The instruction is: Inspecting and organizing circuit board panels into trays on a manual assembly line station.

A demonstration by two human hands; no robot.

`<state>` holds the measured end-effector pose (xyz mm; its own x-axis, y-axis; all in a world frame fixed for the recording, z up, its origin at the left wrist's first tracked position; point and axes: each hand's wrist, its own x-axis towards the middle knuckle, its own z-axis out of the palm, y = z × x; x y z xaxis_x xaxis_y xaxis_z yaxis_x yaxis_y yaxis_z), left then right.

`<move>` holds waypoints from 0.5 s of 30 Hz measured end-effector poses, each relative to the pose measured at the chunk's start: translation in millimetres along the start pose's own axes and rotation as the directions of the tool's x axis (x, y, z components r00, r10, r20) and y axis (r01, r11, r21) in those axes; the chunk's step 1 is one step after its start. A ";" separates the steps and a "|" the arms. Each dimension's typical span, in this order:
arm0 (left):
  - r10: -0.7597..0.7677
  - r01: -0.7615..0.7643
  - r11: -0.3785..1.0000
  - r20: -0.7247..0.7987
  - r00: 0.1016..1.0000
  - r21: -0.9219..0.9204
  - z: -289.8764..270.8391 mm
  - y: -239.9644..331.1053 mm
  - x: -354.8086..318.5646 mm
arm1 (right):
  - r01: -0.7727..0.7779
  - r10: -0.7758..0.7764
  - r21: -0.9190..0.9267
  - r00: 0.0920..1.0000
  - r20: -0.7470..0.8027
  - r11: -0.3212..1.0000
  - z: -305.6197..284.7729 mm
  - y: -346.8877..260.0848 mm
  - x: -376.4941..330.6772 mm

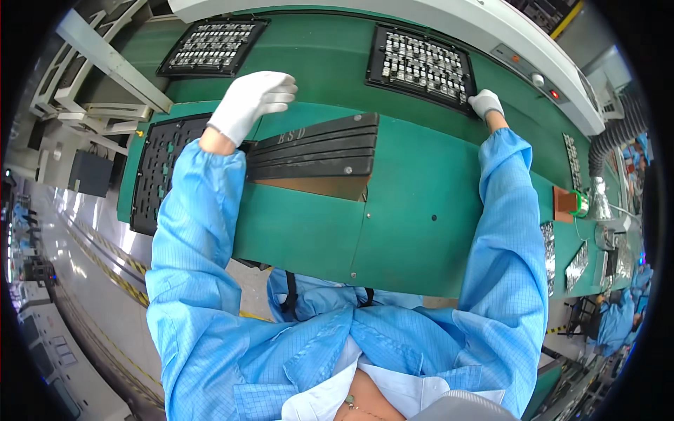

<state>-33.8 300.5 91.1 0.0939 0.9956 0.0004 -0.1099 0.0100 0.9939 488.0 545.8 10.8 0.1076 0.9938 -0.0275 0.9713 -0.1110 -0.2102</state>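
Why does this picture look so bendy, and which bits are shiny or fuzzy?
In the head view, the wide fisheye lens curves straight edges, like the white machine housing, and leaves black corners; in the head view, the floor at left shines with glare; in the head view, the black tray looks fairly clear, but the seated person at far right looks small and smeary.

A short row of 3 grey capital letters is standing on the sloping black ridged block (316, 149), just to the right of the left hand (254, 105) and nearer the body. Beyond the right hand (486, 104), the grey control strip (525, 67) is showing markings too small for reading.
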 end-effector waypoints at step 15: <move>-0.072 0.124 0.983 0.332 0.941 -0.137 16.3 -48.9 72.3 | 0.305 -0.283 0.662 0.948 -0.144 0.685 15.8 25.5 -14.6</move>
<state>-5.6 370.4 44.3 0.4247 0.9047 -0.0344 -0.2322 0.1456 0.9617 507.9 528.4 -9.6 -0.1421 0.9744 0.1741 0.5576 0.2242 -0.7993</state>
